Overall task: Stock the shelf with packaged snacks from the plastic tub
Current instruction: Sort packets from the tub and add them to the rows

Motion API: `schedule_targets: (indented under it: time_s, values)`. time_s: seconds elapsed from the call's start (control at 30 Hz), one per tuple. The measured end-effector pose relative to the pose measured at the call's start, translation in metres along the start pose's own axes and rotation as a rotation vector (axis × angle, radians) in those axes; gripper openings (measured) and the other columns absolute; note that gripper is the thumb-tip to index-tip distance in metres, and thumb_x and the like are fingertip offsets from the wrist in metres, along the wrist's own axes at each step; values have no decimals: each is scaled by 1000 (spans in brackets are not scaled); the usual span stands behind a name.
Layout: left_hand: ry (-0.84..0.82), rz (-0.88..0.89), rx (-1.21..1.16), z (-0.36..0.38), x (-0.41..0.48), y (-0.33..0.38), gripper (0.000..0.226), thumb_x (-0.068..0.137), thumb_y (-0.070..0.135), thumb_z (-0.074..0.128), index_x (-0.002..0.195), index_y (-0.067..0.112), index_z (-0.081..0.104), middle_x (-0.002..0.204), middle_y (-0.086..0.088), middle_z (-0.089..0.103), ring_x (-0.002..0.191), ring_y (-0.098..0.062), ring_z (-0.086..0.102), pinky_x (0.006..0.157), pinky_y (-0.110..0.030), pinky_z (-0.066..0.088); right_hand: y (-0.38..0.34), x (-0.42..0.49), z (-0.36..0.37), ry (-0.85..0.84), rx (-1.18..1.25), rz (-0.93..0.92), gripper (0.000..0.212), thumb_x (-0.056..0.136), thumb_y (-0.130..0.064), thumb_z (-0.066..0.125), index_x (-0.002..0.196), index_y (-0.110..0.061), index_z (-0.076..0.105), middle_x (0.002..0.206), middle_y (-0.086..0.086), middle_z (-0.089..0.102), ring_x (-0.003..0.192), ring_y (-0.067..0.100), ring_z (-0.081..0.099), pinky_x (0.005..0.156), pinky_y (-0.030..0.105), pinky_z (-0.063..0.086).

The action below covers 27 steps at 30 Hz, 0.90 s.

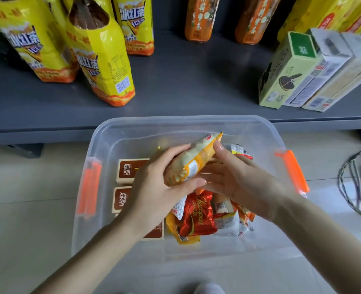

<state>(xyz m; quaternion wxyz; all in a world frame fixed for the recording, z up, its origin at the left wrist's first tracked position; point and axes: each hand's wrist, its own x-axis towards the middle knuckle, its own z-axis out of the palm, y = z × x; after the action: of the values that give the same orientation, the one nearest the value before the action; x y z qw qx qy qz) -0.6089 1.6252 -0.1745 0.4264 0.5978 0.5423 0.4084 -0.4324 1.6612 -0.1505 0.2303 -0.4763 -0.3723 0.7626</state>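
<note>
The yellow-and-orange snack packet (194,162) is lifted just above the middle of the plastic tub (175,122), tilted so that its sealed top end aims at the tub's far wall and the shelf (186,85) beyond. It is a soft, puffy pillow bag with a pale printed face and a white label patch, and it looks light and easy to dent.

Both hands hold it. The left hand (154,187) wraps its fingers over the lower end with the thumb underneath. The right hand (243,181) pinches the upper part, thumb on the side and fingers stretched below. That two-handed hold probably steadies the slippery bag and turns it before shelving.

Below it, brown boxes (125,169) lie stacked along the tub's left wall, and a red packet (196,215) sits among loose wrappers towards the near right.

On the shelf, bare space lies open between the iced tea bottles (103,66) at the left and the cartons (290,71) at the right edge, a likely landing spot.
</note>
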Motion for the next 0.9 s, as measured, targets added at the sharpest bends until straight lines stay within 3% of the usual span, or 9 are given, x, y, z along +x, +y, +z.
schedule_targets:
  time_s: [0.1, 0.2, 0.33, 0.43, 0.5, 0.6, 0.7, 0.8, 0.9]
  values:
    - [-137, 43, -15, -5, 0, -5, 79, 67, 67, 69, 134, 29, 52, 133, 22, 50, 129, -3, 46, 101, -27, 45, 0, 4, 0, 38, 70, 0, 59, 80, -49, 55, 117, -4, 62, 111, 16, 69, 104, 26, 67, 88, 31, 55]
    - [-218, 22, -102, -5, -3, -4, 85, 64, 74, 63, 133, 26, 54, 138, 19, 45, 133, -5, 42, 101, -29, 46, 4, 6, 1, 72, 85, 0, 51, 80, -42, 58, 116, -6, 63, 110, 16, 69, 102, 28, 67, 87, 34, 56]
    - [-77, -58, -276, -3, -3, -1, 62, 79, 61, 61, 125, 19, 60, 127, 9, 60, 121, 0, 53, 91, -16, 48, 8, 8, -5, 26, 125, 15, 43, 85, -20, 67, 124, -5, 58, 120, 19, 64, 109, 35, 63, 91, 44, 53]
    - [-73, -334, -413, -5, 5, -2, 59, 80, 56, 62, 129, 24, 56, 123, 12, 64, 116, 0, 57, 98, -29, 49, 10, 7, -10, -52, 111, 5, 49, 80, -16, 66, 126, -4, 55, 122, 18, 64, 112, 37, 61, 97, 48, 49]
    - [-174, -522, -612, -6, 10, -1, 55, 78, 47, 59, 125, 17, 60, 112, 6, 70, 103, -6, 64, 85, -28, 53, 8, 6, -11, -121, 83, 6, 47, 83, -14, 66, 127, -3, 55, 123, 17, 63, 113, 35, 61, 98, 47, 49]
    - [-172, -603, -691, -4, 13, 2, 43, 79, 32, 62, 115, 9, 66, 109, -5, 72, 101, -18, 68, 78, -28, 53, 10, 7, -11, -130, 0, 10, 44, 84, -20, 68, 122, -2, 57, 119, 18, 65, 110, 34, 63, 96, 45, 50]
    - [-19, -598, -668, -3, 14, -5, 42, 73, 24, 66, 111, 7, 68, 105, -7, 73, 101, -22, 68, 79, -31, 53, 20, 9, -13, 37, -48, 36, 51, 80, -37, 70, 111, 2, 59, 107, 17, 68, 95, 27, 66, 81, 34, 55]
    - [135, -598, -759, -12, 18, -11, 38, 70, 21, 66, 105, 6, 68, 100, -8, 74, 95, -21, 69, 78, -33, 58, 20, 3, -24, 82, -403, 107, 42, 81, -50, 55, 106, -17, 62, 102, 3, 69, 93, 20, 68, 82, 31, 56]
    - [162, -597, -903, -22, 19, -13, 38, 76, 20, 61, 111, 7, 64, 107, -7, 73, 102, -18, 69, 80, -30, 58, 11, 2, -61, 244, -764, 112, 19, 87, -38, 61, 102, -26, 62, 102, -6, 65, 92, 11, 65, 82, 24, 53]
